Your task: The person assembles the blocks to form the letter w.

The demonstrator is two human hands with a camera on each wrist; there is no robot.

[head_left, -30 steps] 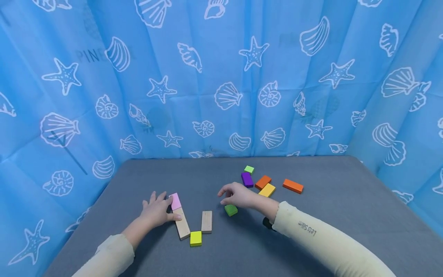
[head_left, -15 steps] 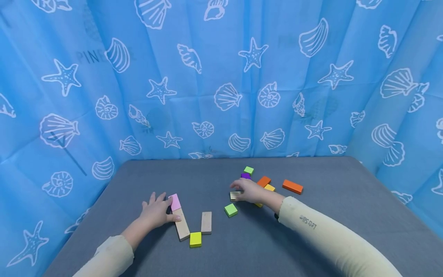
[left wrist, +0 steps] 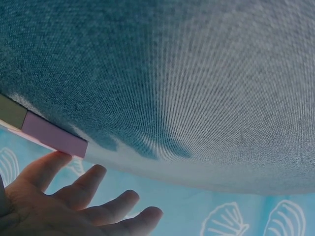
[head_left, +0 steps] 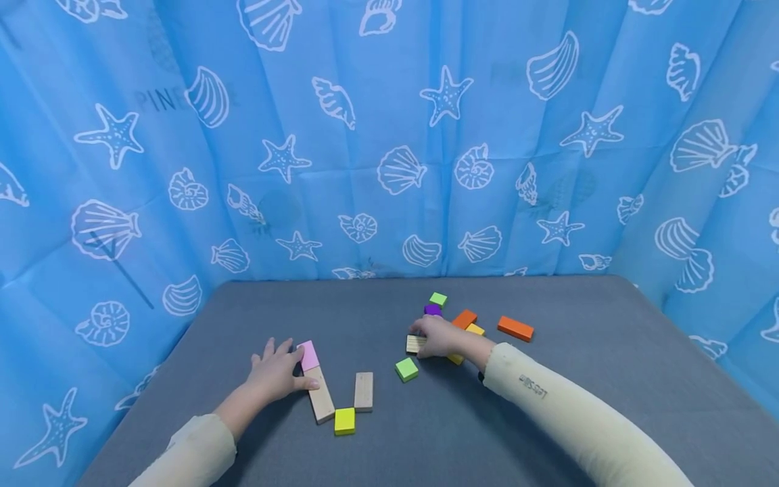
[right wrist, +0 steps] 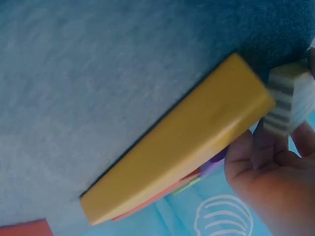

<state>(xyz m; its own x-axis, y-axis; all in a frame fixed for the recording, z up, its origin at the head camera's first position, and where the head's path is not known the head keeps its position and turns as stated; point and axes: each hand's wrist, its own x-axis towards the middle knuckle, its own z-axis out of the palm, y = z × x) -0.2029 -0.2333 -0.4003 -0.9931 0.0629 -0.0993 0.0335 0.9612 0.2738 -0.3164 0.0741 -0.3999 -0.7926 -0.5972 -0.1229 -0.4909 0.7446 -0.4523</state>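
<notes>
My left hand (head_left: 274,373) rests with spread fingers at a line of two blocks. Its index fingertip touches the pink block (head_left: 310,354), and its thumb lies on the plain wooden block (head_left: 320,398) joined end to end with it. In the left wrist view the pink block (left wrist: 54,133) sits just above the index fingertip. Farther right, my right hand (head_left: 439,336) pinches a pale, striped wooden block (head_left: 415,344); the right wrist view shows this block (right wrist: 288,101) between thumb and fingers. Beside that hand lies a long yellow-orange block (right wrist: 177,142), partly covered by the hand in the head view.
A second plain wooden block (head_left: 364,391), a yellow square block (head_left: 344,421) and a light green block (head_left: 406,369) lie between the hands. Behind the right hand are purple (head_left: 433,310), orange (head_left: 465,318) and green (head_left: 438,299) blocks. Another orange block (head_left: 515,329) lies apart, rightward.
My right hand has moved from over the light green block to a spot slightly back and right, where it now pinches the striped wooden block. The left hand has stayed in place.
</notes>
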